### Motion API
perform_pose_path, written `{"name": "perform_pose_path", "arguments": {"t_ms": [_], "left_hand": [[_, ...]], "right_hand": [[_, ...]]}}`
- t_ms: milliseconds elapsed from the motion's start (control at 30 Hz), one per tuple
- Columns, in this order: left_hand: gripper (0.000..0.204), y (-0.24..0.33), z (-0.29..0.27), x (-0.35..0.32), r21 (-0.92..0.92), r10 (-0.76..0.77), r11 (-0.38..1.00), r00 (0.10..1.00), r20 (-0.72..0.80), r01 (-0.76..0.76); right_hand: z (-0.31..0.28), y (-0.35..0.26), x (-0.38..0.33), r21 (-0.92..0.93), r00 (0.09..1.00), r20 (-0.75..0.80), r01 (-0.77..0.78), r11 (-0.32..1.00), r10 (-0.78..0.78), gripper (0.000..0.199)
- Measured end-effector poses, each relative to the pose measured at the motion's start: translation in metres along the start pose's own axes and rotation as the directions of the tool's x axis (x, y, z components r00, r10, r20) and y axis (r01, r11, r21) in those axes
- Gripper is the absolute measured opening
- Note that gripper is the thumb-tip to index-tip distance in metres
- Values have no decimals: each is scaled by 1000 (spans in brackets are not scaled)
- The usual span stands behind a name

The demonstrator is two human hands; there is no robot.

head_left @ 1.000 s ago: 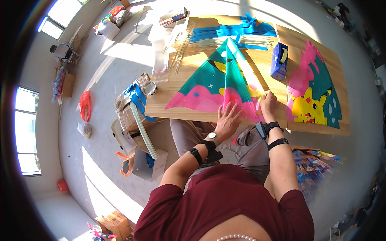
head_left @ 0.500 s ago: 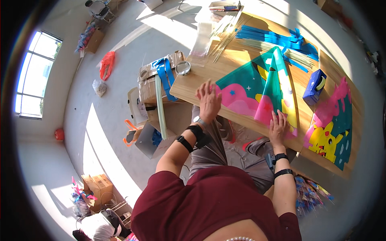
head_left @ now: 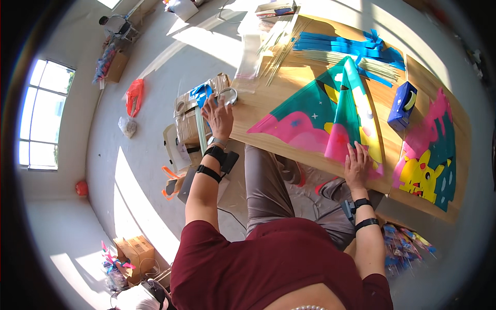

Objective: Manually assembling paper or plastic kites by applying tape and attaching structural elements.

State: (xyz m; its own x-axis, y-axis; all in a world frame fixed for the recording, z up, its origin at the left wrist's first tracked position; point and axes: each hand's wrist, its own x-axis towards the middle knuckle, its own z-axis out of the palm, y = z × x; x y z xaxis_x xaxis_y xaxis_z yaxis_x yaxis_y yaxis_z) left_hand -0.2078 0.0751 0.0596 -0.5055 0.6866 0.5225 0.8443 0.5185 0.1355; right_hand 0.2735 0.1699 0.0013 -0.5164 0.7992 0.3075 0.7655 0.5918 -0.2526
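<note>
Head view: a wooden counter [head_left: 268, 103] carries a teal, pink and yellow kite [head_left: 330, 119]; the right hand [head_left: 356, 165] lies flat on its near corner, fingers spread, holding nothing. Left hand [head_left: 218, 116] reaches open-fingered beside a tape roll [head_left: 229, 96]; a blue box [head_left: 402, 106] stands nearby.

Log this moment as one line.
left hand: open, reaching at tape roll | right hand: flat on kite | table

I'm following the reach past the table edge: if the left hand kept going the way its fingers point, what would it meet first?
Probably the roll of clear tape on the wooden table's corner: the left hand points up at it, fingers spread, though depth is unclear.
</note>
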Motion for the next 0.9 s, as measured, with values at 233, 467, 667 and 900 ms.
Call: {"name": "perform_pose_path", "arguments": {"t_ms": [233,467,667,900], "left_hand": [[20,37,13,47,-488,-155,844,972,178,223],[27,237,56,87,-736,244,673,918,311,70],[32,400,167,90,-814,775,309,626,-84,-492],[34,492,246,120,-719,711,551,689,139,-424]], "right_hand": [[-7,-6,8,30,999,-40,5,1000,-4,42],[-11,2,7,81,999,-21,-23,996,25,41],[-17,-2,13,106,998,-5,-60,993,61,41],[-15,2,13,166,997,35,-77,983,72,45]]}}
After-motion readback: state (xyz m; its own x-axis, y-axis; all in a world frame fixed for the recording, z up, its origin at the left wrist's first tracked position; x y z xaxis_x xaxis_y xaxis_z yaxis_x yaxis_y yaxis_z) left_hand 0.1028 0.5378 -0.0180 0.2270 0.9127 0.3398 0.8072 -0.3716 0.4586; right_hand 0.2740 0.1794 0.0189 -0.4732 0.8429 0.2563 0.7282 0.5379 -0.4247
